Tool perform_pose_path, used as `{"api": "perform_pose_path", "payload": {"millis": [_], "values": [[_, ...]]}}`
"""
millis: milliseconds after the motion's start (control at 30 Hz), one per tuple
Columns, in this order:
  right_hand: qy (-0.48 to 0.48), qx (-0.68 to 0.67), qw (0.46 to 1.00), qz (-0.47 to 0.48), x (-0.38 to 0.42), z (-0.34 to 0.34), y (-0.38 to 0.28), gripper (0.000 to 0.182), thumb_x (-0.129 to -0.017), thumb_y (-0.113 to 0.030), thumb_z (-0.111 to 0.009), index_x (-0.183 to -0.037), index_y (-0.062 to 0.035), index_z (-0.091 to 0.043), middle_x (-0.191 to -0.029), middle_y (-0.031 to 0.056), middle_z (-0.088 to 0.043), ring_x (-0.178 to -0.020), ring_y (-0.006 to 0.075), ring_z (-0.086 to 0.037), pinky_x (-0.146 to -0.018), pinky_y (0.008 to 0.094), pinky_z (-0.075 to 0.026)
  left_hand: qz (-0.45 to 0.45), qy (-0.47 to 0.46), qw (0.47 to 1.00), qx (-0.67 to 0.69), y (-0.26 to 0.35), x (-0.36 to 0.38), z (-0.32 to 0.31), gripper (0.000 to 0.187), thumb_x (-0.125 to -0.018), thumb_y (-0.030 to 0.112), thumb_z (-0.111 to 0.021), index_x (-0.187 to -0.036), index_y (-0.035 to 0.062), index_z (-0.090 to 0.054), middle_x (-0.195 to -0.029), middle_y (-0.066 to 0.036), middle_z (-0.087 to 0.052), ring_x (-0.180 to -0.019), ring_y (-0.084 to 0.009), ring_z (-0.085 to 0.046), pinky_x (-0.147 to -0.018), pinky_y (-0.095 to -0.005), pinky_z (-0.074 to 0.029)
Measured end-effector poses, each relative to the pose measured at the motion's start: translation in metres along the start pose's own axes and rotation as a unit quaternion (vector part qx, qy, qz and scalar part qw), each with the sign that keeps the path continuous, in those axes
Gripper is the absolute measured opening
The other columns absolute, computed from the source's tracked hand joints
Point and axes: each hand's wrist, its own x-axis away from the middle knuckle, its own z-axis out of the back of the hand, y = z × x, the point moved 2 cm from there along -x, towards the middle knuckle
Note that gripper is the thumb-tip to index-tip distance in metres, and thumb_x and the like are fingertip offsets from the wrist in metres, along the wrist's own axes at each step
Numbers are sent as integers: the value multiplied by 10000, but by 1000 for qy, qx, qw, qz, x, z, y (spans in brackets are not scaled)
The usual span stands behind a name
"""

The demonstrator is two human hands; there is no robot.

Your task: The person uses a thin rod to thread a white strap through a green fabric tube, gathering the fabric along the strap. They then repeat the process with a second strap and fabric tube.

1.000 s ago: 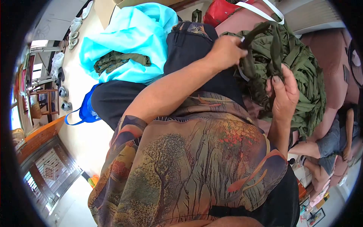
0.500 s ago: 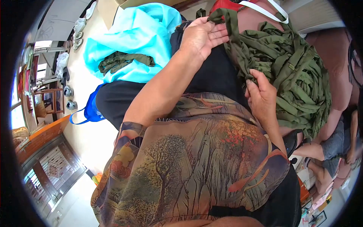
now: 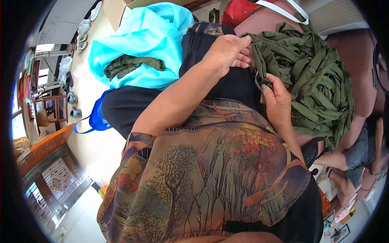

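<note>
A large tangled heap of dark green fabric straps (image 3: 324,81) lies on the pinkish-brown seat at the right. My left hand (image 3: 229,52) pinches a green strap between thumb and fingers at the heap's left edge. Lower down, my right hand (image 3: 277,97) grips the same green fabric between thumb and forefinger. Beside my left arm, a bright turquoise cloth bag (image 3: 142,36) lies open with more green straps (image 3: 133,66) inside.
A blue bag (image 3: 97,115) hangs by my leg. Beyond the heap are a red bag (image 3: 239,12) and a white strap. Shoes (image 3: 73,105) stand on the floor at the left. Another person's bare legs (image 3: 334,160) show at the lower right.
My left hand has turned over, and moved down and slightly right, closer to my right hand. The raised strap loop it held has come down toward the heap. My right hand has shifted slightly.
</note>
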Motion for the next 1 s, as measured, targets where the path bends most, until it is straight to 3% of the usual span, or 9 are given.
{"api": "perform_pose_path", "payload": {"millis": [133, 400, 700, 800, 900, 1000], "values": [[-13, 15, 1000, 11, 3, 3, -7, 272, -917, 7, -571, -1189, -1, -581, -706, 17, -573, -587, 75, -525, -542, 243, -444, -3, -18, 999, -42, 0, -4, -3, 211, -929, 236, -657, -890, 37, -598, -798, -58, -600, -653, -124, -583, -555, -247, -500], [-5, 46, 999, 15, 5, -1, -15, 273, -924, -13, -575, -1196, -29, -570, -700, 31, -581, -581, 80, -531, -539, 252, -448, -56, 72, 994, -57, -10, -1, -12, 221, -930, 213, -650, -790, 62, -570, -697, -36, -581, -553, -115, -547, -477, -240, -444], [17, 113, 991, 76, 5, -1, -24, 320, -912, -38, -581, -1229, -50, -542, -824, 199, -658, -709, 307, -673, -639, 351, -512, -86, 86, 988, 93, -10, 4, -30, 203, -974, 178, -546, -853, 15, -546, -700, -101, -587, -517, -172, -569, -437, -292, -490], [25, 101, 990, 97, 0, -3, -29, 347, -943, -15, -553, -1286, -28, -507, -756, 10, -582, -580, 64, -516, -527, 228, -431, -104, 71, 990, 60, -10, 5, -36, 200, -979, 177, -538, -862, 15, -547, -694, -101, -587, -510, -169, -571, -431, -286, -489], [34, 89, 993, 65, -3, -1, -32, 356, -908, -27, -582, -1258, -28, -515, -755, 139, -634, -612, 220, -618, -594, 323, -491, -106, 18, 994, -8, -15, 12, -39, 193, -983, 177, -541, -851, 37, -554, -690, -79, -598, -522, -144, -568, -442, -262, -481], [37, 1, 999, -3, -4, 3, -36, 380, -904, -9, -574, -1277, -19, -499, -719, 74, -598, -576, 139, -548, -565, 286, -467, -94, -38, 989, -107, -17, 19, -36, 183, -982, 169, -544, -845, 50, -569, -680, -53, -607, -522, -114, -560, -448, -239, -472]]}}
